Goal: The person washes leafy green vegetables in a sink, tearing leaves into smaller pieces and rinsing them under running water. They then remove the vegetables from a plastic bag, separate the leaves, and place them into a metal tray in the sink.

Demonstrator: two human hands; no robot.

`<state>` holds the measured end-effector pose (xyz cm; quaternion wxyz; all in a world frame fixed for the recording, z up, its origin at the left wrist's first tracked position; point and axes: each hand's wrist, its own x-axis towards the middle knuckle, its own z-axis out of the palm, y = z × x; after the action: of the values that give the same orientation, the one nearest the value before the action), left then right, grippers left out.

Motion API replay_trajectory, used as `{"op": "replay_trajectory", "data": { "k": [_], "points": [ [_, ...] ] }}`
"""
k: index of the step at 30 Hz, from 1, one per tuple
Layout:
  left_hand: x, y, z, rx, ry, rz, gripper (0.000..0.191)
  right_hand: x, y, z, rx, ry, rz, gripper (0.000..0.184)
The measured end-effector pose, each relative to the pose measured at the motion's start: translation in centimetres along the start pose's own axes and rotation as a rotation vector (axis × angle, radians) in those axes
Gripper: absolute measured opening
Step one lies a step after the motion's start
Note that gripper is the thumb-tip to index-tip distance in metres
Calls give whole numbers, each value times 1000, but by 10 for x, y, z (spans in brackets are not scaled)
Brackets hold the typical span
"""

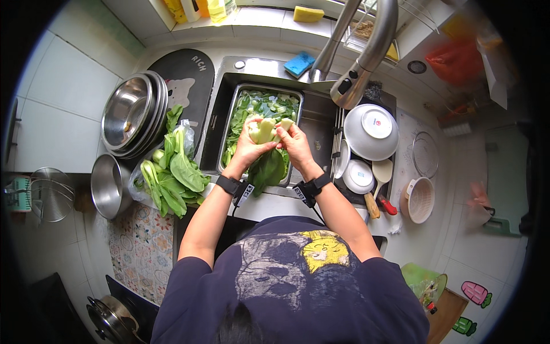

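Both my hands hold a head of bok choy (267,165) over a rectangular steel tub, its pale stalks up and its dark leaves hanging towards me. My left hand (249,148) grips the left side of the stalks. On the right side, the fingers of my right hand (296,144) close on a stalk. The steel tub (301,109) sits in the sink (320,124) and holds water and many loose green leaves. More bok choy (172,176) lies in a clear plastic bag on the counter to the left.
Stacked steel bowls (129,112) lean by a dark cutting board (193,81) on the left. A steel faucet (352,81) arches over the sink's right side, behind a rack with a white bowl (371,131). A blue sponge (299,64) lies at the back rim.
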<state>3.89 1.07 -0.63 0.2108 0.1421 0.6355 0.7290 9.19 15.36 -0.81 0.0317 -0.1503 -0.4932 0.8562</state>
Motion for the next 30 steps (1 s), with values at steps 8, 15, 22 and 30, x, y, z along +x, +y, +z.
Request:
{"op": "replay_trajectory", "data": {
  "k": [8,15,22,30],
  "points": [
    [-6,2,0,231,-6,9,70,-5,-7,-1,-178,-39,177,15],
    [-5,7,-8,119,67,-15,71,3,9,12,-113,-41,121,8],
    [4,-10,-9,11,225,-65,74,14,29,12,-182,116,23,19],
    [18,-16,-30,137,281,131,61,24,36,-18,-1129,52,-84,54]
  ]
}}
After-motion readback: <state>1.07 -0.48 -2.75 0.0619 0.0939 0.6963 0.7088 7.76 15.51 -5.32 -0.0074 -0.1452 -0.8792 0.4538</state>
